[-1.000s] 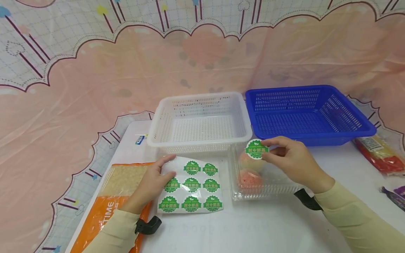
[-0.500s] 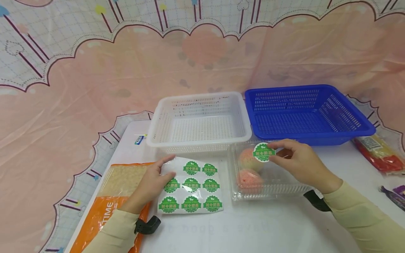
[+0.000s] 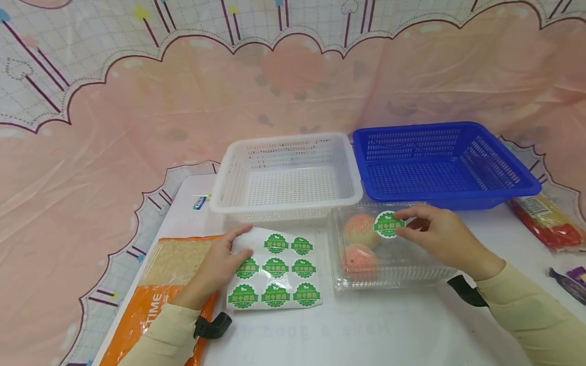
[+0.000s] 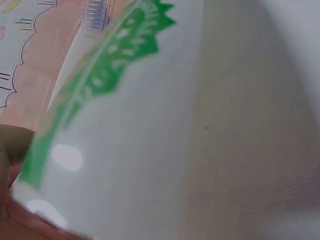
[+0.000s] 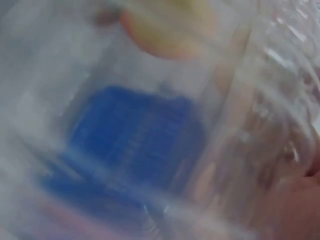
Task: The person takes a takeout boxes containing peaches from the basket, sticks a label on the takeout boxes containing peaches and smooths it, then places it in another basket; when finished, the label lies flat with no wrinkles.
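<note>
Only the head view shows the pinched round sticker.

A white basket and a blue basket, both with slotted walls, stand side by side at the far part of a white table. Left: one small blue-and-white packet; one orange bag, marked TIME, tan contents visible. Right: one red-and-yellow packet, barcode showing; purple wrappers. Behind hangs a pink printed cloth.
</note>
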{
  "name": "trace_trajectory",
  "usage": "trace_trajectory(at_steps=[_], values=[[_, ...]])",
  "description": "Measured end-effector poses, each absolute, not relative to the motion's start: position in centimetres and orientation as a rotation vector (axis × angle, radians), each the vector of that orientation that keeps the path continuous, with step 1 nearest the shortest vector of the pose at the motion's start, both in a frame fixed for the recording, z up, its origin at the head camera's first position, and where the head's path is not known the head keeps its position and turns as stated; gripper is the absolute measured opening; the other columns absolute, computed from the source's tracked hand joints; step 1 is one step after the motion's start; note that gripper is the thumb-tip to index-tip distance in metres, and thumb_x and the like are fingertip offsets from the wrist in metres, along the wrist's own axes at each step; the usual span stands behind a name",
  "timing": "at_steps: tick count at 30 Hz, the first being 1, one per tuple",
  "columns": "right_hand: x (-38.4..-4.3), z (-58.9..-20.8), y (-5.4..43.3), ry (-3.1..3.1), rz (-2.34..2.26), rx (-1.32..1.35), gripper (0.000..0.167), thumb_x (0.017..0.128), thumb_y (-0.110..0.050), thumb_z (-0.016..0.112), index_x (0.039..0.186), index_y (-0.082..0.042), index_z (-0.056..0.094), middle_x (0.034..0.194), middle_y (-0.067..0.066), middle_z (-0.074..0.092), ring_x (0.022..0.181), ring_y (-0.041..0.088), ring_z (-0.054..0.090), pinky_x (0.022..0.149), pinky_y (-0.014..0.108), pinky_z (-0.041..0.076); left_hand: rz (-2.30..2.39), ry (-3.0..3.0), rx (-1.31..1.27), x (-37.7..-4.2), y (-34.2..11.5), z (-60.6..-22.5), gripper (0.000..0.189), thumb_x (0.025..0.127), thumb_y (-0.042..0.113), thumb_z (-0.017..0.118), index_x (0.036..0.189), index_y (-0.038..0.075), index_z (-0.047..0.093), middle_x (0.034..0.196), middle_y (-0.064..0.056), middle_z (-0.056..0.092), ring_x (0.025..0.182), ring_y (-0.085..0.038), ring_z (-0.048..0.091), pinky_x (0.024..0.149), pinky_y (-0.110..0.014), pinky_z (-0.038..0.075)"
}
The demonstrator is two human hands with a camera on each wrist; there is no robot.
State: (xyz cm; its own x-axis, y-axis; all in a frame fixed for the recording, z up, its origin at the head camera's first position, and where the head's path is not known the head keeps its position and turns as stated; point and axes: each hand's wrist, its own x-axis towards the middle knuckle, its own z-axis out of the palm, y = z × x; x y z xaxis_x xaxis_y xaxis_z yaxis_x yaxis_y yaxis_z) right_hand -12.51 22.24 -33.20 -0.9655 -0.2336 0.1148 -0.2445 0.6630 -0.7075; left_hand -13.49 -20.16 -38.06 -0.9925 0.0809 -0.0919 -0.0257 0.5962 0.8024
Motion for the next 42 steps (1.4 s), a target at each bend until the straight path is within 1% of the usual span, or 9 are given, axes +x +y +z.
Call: trace_trajectory(at_steps=[6, 9, 12, 16, 25, 31, 35, 37, 42], values=[[-12.6, -33.2, 22.4, -2.867, 1.190, 0.424, 0.033, 0.093, -0.017, 0.073, 0.121, -0.001, 0.069, 0.109, 0.010, 0.068, 0.089, 0.021, 0.064, 0.066, 0.026, 0.053, 1.348, 2.705, 0.031, -13.4, -20.1, -37.7, 0.055, 0.096, 0.007, 0.064, 0.149, 0.012, 0.048, 0.153, -0.013, 0.042, 0.138, -0.034, 0.039, 0.113, -0.055, 0.030], [-12.6, -33.1, 22.6, -2.900, 1.170, 0.423, 0.033, 0.093, -0.019, 0.074, 0.120, -0.002, 0.069, 0.104, 0.007, 0.069, 0.088, 0.020, 0.064, 0.068, 0.028, 0.053, 1.343, 2.704, 0.020, -13.4, -20.1, -37.6, 0.055, 0.097, 0.008, 0.064, 0.149, 0.013, 0.048, 0.154, -0.013, 0.042, 0.137, -0.034, 0.040, 0.113, -0.056, 0.030], [-12.4, -33.1, 22.8, -2.940, 1.163, 0.413, 0.034, 0.093, -0.022, 0.074, 0.120, -0.003, 0.070, 0.100, 0.004, 0.069, 0.087, 0.019, 0.064, 0.070, 0.029, 0.053, 1.349, 2.694, 0.009, -13.4, -20.1, -37.5, 0.055, 0.097, 0.009, 0.063, 0.149, 0.014, 0.047, 0.153, -0.013, 0.042, 0.132, -0.034, 0.044, 0.111, -0.055, 0.033], [-12.2, -33.3, 23.0, -2.948, 1.174, 0.434, 0.035, 0.092, -0.021, 0.074, 0.121, -0.003, 0.069, 0.101, 0.005, 0.069, 0.086, 0.018, 0.063, 0.069, 0.028, 0.053, 1.363, 2.683, 0.011, -13.5, -20.2, -37.5, 0.055, 0.097, 0.009, 0.063, 0.149, 0.014, 0.047, 0.152, -0.014, 0.043, 0.127, -0.033, 0.047, 0.110, -0.054, 0.037], [-12.5, -33.8, 23.0, -2.957, 1.154, 0.454, 0.035, 0.091, -0.019, 0.075, 0.121, -0.001, 0.069, 0.106, 0.007, 0.068, 0.087, 0.019, 0.063, 0.067, 0.027, 0.054, 1.361, 2.693, 0.040, -13.8, -20.2, -37.9, 0.054, 0.096, 0.010, 0.063, 0.149, 0.013, 0.048, 0.152, -0.014, 0.044, 0.127, -0.033, 0.048, 0.109, -0.055, 0.037], [-12.5, -34.1, 23.0, -2.946, 1.151, 0.452, 0.034, 0.092, -0.018, 0.074, 0.120, 0.000, 0.069, 0.107, 0.008, 0.067, 0.086, 0.019, 0.063, 0.067, 0.027, 0.054, 1.362, 2.697, 0.051, -13.8, -20.0, -38.0, 0.055, 0.096, 0.009, 0.064, 0.148, 0.012, 0.048, 0.152, -0.013, 0.044, 0.122, -0.032, 0.052, 0.107, -0.053, 0.041], [-12.6, -34.4, 23.0, -2.932, 1.141, 0.461, 0.034, 0.091, -0.017, 0.075, 0.120, 0.000, 0.069, 0.105, 0.007, 0.067, 0.084, 0.018, 0.062, 0.065, 0.028, 0.053, 1.352, 2.706, 0.064, -13.8, -20.0, -38.0, 0.055, 0.096, 0.009, 0.064, 0.149, 0.012, 0.048, 0.153, -0.011, 0.043, 0.129, -0.033, 0.048, 0.109, -0.054, 0.037], [-12.6, -34.5, 23.0, -2.928, 1.141, 0.462, 0.034, 0.091, -0.016, 0.075, 0.120, 0.000, 0.069, 0.104, 0.007, 0.067, 0.083, 0.017, 0.062, 0.064, 0.028, 0.052, 1.348, 2.709, 0.068, -13.8, -20.0, -38.0, 0.055, 0.097, 0.009, 0.064, 0.149, 0.012, 0.048, 0.154, -0.011, 0.042, 0.129, -0.032, 0.048, 0.109, -0.054, 0.037], [-12.8, -35.0, 22.9, -2.922, 1.134, 0.455, 0.032, 0.091, -0.014, 0.075, 0.119, 0.000, 0.069, 0.097, 0.004, 0.066, 0.081, 0.018, 0.059, 0.061, 0.027, 0.050, 1.344, 2.698, 0.039, -13.8, -20.1, -38.0, 0.055, 0.097, 0.011, 0.064, 0.149, 0.015, 0.048, 0.151, -0.012, 0.045, 0.117, -0.031, 0.055, 0.105, -0.052, 0.044]])
